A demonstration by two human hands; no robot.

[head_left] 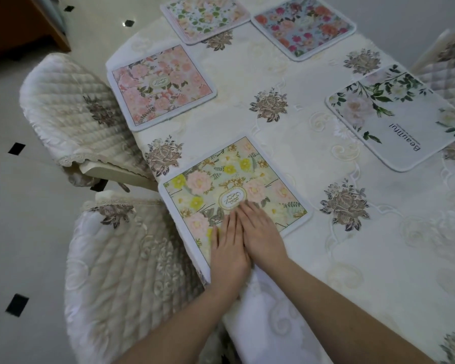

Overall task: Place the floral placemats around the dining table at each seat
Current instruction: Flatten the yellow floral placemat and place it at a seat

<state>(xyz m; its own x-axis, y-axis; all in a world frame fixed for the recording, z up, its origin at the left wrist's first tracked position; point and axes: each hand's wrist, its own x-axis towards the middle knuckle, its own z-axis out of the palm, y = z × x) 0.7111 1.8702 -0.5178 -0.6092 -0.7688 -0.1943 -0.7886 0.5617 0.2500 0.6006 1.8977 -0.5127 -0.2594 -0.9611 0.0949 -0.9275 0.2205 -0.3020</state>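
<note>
1. Yellow-flowered placemat (231, 190) lies on the worktop (365, 258) at the near left edge, in front of the near quilted chair (121, 271). It sits skewed to that edge, its near corner at or just over the edge under the hands.
2. Left hand (227, 248) and right hand (260, 232) lie side by side on the mat's near corner, touching each other. The mat stretches away from them, up and to the left; neither hand is clearly the nearer.
3. Both hands flat, fingers straight and close together, palms down, pressing on the mat. Nothing gripped or pinched.
4. Judgement: this is smoothing or squaring of a mat already laid. Any turn to square it would pivot about the corner under the palms.
5. Four other mats lie well apart: pink placemat (162, 86) by the far quilted chair (74, 111), green-leafed placemat (205, 17) and blue placemat (304, 27) at the far end, white "Beautiful" placemat (397, 116) at the right edge.
6. Near right side of the worktop carries no mat; whether a seat stands there cannot be told.
</note>
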